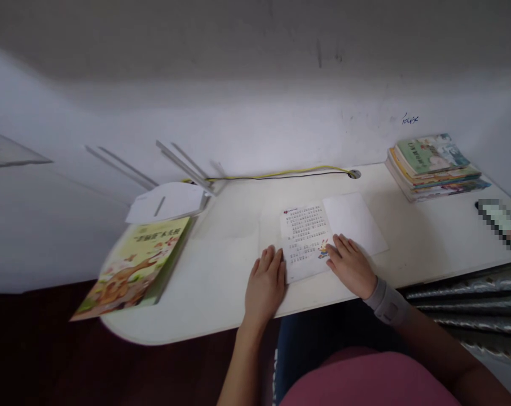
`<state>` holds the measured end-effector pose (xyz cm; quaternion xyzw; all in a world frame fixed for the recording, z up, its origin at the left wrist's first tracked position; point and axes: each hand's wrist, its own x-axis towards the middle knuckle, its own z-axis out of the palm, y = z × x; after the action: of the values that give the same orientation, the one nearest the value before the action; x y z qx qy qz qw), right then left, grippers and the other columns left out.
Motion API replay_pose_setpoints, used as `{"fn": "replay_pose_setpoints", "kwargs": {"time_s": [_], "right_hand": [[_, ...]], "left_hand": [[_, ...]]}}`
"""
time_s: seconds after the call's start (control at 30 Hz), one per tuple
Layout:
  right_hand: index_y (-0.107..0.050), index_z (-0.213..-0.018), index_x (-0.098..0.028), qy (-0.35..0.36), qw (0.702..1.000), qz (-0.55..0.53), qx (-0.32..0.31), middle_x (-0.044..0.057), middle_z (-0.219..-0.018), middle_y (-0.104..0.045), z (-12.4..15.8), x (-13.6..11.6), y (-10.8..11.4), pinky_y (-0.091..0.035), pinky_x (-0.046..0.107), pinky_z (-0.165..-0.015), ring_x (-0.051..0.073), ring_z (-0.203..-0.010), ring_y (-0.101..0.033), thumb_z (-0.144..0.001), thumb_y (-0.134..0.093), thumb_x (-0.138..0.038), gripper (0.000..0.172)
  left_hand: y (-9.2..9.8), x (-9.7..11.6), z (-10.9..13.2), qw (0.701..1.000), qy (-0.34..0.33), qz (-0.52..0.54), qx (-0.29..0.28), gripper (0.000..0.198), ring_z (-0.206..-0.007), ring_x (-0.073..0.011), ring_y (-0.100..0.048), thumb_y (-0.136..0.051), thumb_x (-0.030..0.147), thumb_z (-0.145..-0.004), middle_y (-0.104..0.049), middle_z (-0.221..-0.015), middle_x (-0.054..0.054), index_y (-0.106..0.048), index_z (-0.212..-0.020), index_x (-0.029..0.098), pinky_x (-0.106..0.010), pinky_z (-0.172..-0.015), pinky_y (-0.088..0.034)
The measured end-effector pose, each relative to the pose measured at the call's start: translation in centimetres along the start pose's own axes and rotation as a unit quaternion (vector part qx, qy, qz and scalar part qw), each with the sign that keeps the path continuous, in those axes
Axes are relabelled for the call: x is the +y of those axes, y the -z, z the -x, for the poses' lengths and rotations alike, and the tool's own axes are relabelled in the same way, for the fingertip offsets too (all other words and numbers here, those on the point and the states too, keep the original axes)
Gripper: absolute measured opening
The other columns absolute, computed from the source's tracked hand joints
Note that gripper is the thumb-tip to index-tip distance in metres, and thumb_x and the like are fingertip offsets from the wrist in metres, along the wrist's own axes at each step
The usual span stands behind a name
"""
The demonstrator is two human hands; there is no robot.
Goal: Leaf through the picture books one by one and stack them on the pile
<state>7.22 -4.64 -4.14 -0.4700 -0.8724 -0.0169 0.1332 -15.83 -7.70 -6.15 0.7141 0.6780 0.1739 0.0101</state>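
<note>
An open booklet lies on the white desk in front of me. Its left page carries printed text and a small cartoon rabbit; the right page looks blank white. My left hand rests flat by the booklet's left edge, fingers stretched out and holding nothing. Over the lower middle of the booklet lies my right hand, its fingers extended near the rabbit picture. A grey band wraps my right wrist.
A white router with several antennas stands at the left, behind a yellow-green picture book overhanging the edge of the desk. Cables run along the wall to a hole. A book stack and a pixelated phone-like object lie right.
</note>
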Motion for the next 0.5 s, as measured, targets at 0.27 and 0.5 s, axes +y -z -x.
{"fn": "replay_pose_setpoints", "kwargs": {"time_s": [0.27,0.5], "right_hand": [[-0.052,-0.126,-0.011,-0.003,1.0,-0.014,-0.009,0.021,-0.137,-0.046,0.09,0.22,0.13,-0.035,0.046,-0.104,0.031,-0.13,-0.039,-0.091,-0.049,-0.025,0.038],[-0.049,-0.129,-0.014,-0.008,1.0,-0.016,-0.017,0.02,-0.141,-0.043,0.39,0.53,-0.1,-0.035,0.049,-0.104,0.03,-0.132,-0.036,-0.092,-0.047,-0.027,0.04]], "left_hand": [[-0.05,-0.13,0.05,1.0,0.003,0.003,-0.004,0.048,-0.131,-0.0307,-0.039,-0.026,0.032,-0.094,-0.044,-0.139,-0.02,-0.05,-0.128,0.009,-0.05,-0.104,-0.037],[-0.09,0.13,0.06,1.0,0.009,-0.007,0.007,0.046,-0.131,-0.0292,-0.04,-0.028,0.032,-0.093,-0.045,-0.14,-0.018,-0.05,-0.128,0.012,-0.05,-0.105,-0.036]]}}
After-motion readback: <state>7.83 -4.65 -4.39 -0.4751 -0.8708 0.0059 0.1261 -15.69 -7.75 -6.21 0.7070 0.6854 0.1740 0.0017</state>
